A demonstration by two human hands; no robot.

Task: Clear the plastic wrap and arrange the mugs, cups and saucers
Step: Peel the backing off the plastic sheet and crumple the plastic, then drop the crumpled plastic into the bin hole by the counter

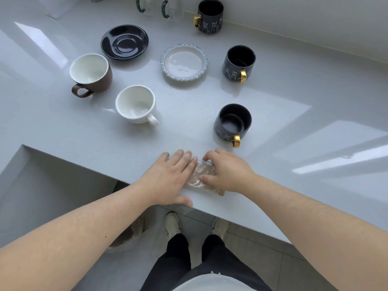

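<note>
there, both hands [168,177] [226,171] press plastic wrap [201,175] at counter edge [241,215].

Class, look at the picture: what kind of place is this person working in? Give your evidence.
Probably a home kitchen: a glossy grey countertop against a wall, cups such as the white cup, saucers like the black saucer, and a tiled floor below.

Glossy speckled countertop [273,97] — crinkled clear plastic wrap [201,175], glazed saucers [125,42].

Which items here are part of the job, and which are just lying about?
Job:
plastic wrap, under left hand and right hand
black saucer
pale saucer
brown cup
white cup
three dark cat mugs

Lying about:
two clear glasses with green handles, back edge
</note>
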